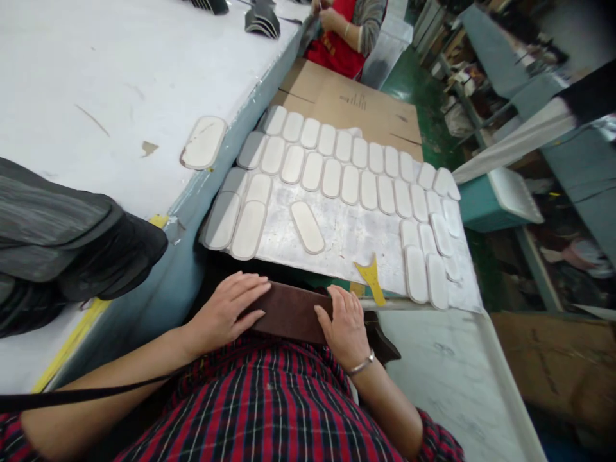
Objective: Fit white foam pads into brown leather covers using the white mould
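A dark brown strip of material [291,311] lies across my lap, just in front of the board. My left hand [226,309] rests flat on its left end, fingers stretched out. My right hand [344,324], with a metal bracelet at the wrist, lies on its right part with fingers together and slightly curled over the far edge. Beyond the strip a white board [346,234] carries several pale oval pads in rows; one oval pad [308,226] lies alone near the middle. A yellow forked scrap [371,277] sits at the board's near edge.
A white table [110,83] runs along the left, with one oval pad [203,142] on it and a stack of dark grey pieces [58,237] at its near left. Cardboard [346,102] lies beyond the board. Another person in red [344,32] works at the far end.
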Motion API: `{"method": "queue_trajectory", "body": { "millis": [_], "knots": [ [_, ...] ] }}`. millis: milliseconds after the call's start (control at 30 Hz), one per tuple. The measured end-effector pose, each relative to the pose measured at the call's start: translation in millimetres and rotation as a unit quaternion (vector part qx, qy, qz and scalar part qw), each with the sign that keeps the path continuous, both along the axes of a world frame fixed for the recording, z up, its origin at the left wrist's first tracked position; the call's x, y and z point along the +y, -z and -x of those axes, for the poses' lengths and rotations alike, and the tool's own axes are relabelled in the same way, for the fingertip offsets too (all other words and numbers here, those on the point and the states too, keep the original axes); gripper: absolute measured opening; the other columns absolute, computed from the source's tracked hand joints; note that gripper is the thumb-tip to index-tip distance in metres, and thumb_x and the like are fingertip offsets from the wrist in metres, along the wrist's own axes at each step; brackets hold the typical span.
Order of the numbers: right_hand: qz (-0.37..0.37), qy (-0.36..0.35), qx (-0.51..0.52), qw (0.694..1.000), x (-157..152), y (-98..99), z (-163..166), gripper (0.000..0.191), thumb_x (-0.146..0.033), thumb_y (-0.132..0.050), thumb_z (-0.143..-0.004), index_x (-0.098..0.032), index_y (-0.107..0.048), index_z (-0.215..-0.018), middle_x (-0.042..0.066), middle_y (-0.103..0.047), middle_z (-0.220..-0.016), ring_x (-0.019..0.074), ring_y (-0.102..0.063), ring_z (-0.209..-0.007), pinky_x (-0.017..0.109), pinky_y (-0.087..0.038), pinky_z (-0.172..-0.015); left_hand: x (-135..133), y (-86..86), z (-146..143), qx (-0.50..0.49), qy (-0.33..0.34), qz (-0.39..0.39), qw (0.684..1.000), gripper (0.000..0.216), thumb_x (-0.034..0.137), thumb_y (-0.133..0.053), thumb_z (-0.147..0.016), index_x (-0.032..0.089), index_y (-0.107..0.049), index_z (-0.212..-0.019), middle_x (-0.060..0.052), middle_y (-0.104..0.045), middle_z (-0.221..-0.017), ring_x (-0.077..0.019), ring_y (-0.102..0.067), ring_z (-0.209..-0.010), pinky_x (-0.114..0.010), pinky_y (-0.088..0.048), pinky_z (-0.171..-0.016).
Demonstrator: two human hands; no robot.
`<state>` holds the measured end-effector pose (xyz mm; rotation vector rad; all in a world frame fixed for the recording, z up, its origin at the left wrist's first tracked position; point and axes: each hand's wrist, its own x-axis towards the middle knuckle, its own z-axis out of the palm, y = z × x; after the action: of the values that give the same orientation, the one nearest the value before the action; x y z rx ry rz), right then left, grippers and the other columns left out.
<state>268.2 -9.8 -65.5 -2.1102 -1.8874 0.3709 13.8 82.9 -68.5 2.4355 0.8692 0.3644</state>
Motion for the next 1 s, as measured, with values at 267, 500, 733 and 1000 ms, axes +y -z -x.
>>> {"method": "queue_trajectory", "body": {
  "millis": [267,500,733,1000],
  "knots": [
    [-0.021,-0.242,-0.121,0.962,-0.2,-5.2,38.6,0.079,-0.058,-0.046,-0.08,-0.001,-0.032,-0.134,0.02,-0.023,-0.143,0.0316,-0.014,-0.133,0.047,-0.019,-0.107,-15.8,26.6,33.8,-0.104,-0.087,0.352,0.926,0.076,0.042,-0.054,-0.08,0.02,-0.014,-0.14,-0.008,-0.031,-0.142,-0.0226,-0.033,-0.128,-0.039,-0.027,-0.107],
    [0.008,-0.281,-0.085,0.956,24.9,-8.7,71.5,0.08,-0.053,-0.053,-0.077,-0.003,-0.029,-0.135,0.02,-0.019,-0.144,0.0307,-0.01,-0.134,0.048,-0.018,-0.108,-14.6,25.1,30.3,-0.171,-0.076,0.377,0.907,0.071,0.037,-0.055,-0.08,0.019,-0.018,-0.139,-0.01,-0.032,-0.141,-0.0232,-0.033,-0.128,-0.043,-0.026,-0.107],
    [0.06,-0.232,-0.002,0.971,47.6,-22.2,72.2,0.084,-0.064,-0.05,-0.073,-0.008,-0.031,-0.134,0.018,-0.037,-0.135,0.0279,-0.034,-0.124,0.044,-0.029,-0.102,-21.8,27.6,31.8,-0.174,-0.096,0.365,0.909,0.072,0.038,-0.054,-0.081,0.018,-0.017,-0.139,-0.011,-0.032,-0.142,-0.023,-0.033,-0.128,-0.043,-0.026,-0.107],
    [0.138,-0.181,-0.058,0.972,68.8,-26.2,78.8,0.067,-0.075,-0.046,-0.067,-0.016,-0.052,-0.099,0.01,-0.059,-0.09,0.0256,-0.055,-0.085,0.037,-0.041,-0.074,-26.2,38.3,34.9,-0.153,-0.096,0.356,0.917,0.072,0.038,-0.052,-0.082,0.018,-0.014,-0.139,-0.012,-0.033,-0.14,-0.0233,-0.034,-0.127,-0.044,-0.027,-0.106]
  ]
}}
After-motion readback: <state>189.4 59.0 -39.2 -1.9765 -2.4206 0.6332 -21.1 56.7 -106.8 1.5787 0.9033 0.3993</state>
